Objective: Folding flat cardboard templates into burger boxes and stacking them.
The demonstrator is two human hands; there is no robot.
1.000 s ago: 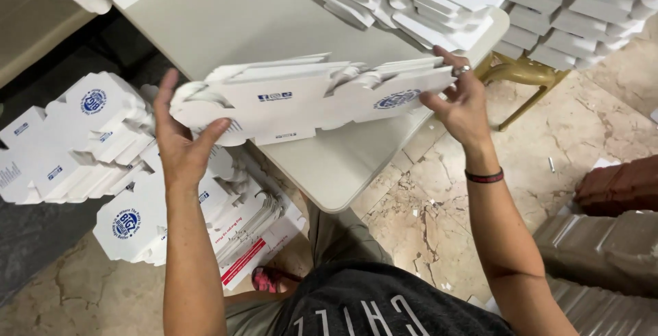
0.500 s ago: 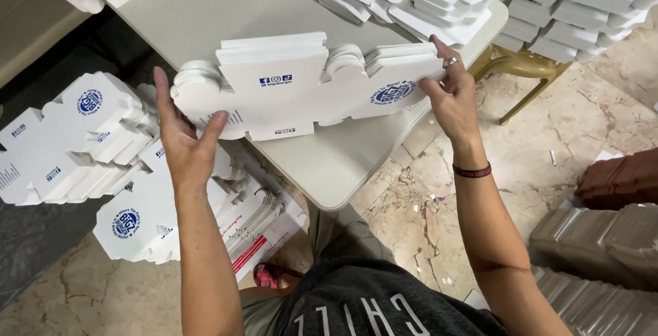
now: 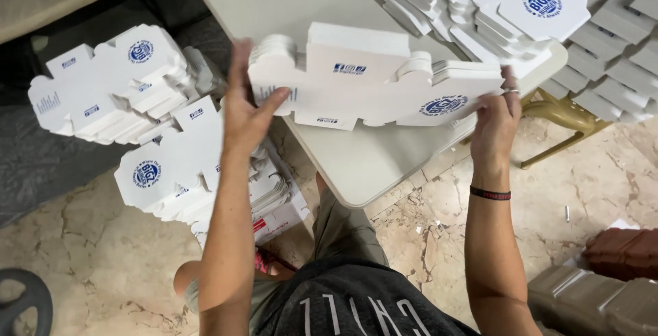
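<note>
- A thick bundle of flat white box blanks (image 3: 370, 82) with blue round marks is held upright on edge, just above the near part of the desk (image 3: 356, 165), its broad face turned toward the camera.
- The left hand (image 3: 243, 106) presses flat against the bundle's left end, fingers spread upward and thumb hooked across the front face, so it is clamped on the bundle.
- The right hand (image 3: 497, 120) grips the bundle's right end, fingers curled over the top edge; a ring shows on one finger and a dark wristband (image 3: 490, 193) sits on the wrist.
- On the far right part of the desk lies a fanned pile of more blanks (image 3: 493, 7), close behind the held bundle.
- Left of the desk, lower down, more heaps of the same blanks (image 3: 130, 82) lie stacked, overlapping one another.
- Further right, beyond the desk edge, rows of white folded pieces (image 3: 610, 55) are stacked.
- A cracked stone floor (image 3: 425, 240) lies below.
</note>
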